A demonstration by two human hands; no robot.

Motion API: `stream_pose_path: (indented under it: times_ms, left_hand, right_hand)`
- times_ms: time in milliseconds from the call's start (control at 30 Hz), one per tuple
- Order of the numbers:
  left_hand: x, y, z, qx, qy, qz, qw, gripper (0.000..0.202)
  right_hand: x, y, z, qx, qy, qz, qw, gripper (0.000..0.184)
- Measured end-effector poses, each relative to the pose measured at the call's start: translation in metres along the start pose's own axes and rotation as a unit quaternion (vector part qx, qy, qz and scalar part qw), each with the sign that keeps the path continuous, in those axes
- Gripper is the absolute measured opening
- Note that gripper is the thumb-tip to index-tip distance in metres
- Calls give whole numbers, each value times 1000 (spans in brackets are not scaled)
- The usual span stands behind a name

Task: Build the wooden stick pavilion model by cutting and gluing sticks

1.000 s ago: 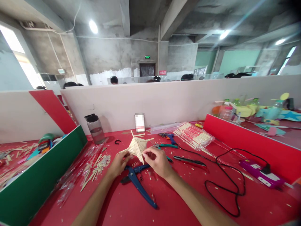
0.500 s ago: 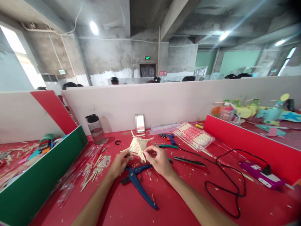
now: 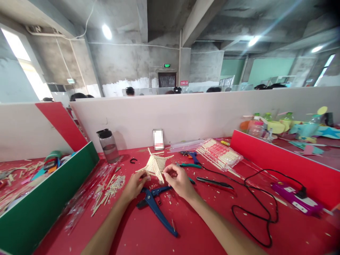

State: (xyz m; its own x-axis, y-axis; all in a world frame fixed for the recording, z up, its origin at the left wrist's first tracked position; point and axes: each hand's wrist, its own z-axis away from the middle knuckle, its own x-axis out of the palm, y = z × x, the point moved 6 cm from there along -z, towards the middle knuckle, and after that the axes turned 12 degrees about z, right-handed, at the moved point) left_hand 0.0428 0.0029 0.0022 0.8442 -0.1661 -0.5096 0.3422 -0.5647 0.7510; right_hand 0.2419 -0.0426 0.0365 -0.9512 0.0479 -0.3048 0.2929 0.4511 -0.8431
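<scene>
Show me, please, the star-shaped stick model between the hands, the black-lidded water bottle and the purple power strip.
Star-shaped stick model (image 3: 155, 164), head view: middle of its slatted surface.
Black-lidded water bottle (image 3: 108, 146), head view: its see-through body.
Purple power strip (image 3: 290, 196), head view: its casing, left of the plug (image 3: 301, 193).

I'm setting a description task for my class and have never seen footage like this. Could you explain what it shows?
There is no machine here: a person works with bare hands, left hand and right hand. The camera is worn on the head, looking forward and down. The fingers of both hands hold the near side of a star-shaped stick piece. On the red tabletop lie a blue-handled cutter, a utility knife and packaged sticks; a water bottle stands behind.
</scene>
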Motion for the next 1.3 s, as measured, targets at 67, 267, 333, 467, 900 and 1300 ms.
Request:
stream_pose_path:
  times_ms: [67, 267, 333, 467, 900, 1300]
  left_hand:
    - [0, 0, 0, 0, 1, -1, 1000, 28]
    - [0, 1, 0, 3, -1, -14, 1000, 27]
    - [0, 1, 0, 4, -3, -18, 1000, 28]
    - [0, 3, 0, 2, -4, -27, 1000, 28]
    - [0, 4, 0, 3, 1, -13, 1000, 26]
    - [-1, 6, 0, -2, 8, -21, 1000, 30]
  right_hand:
    - [-1, -3, 1, -15, 4, 26, 1000, 9]
    - [-4, -11, 2, -57, 27, 103, 993, 9]
    - [-5, -13, 3, -72, 37, 127, 989, 8]
    - [-6, -14, 3, -83, 45, 150, 984, 8]
    - [-1, -16, 4, -119, 7, 166, 979, 8]
    - [-16, -21, 2, -159, 53, 196, 966, 11]
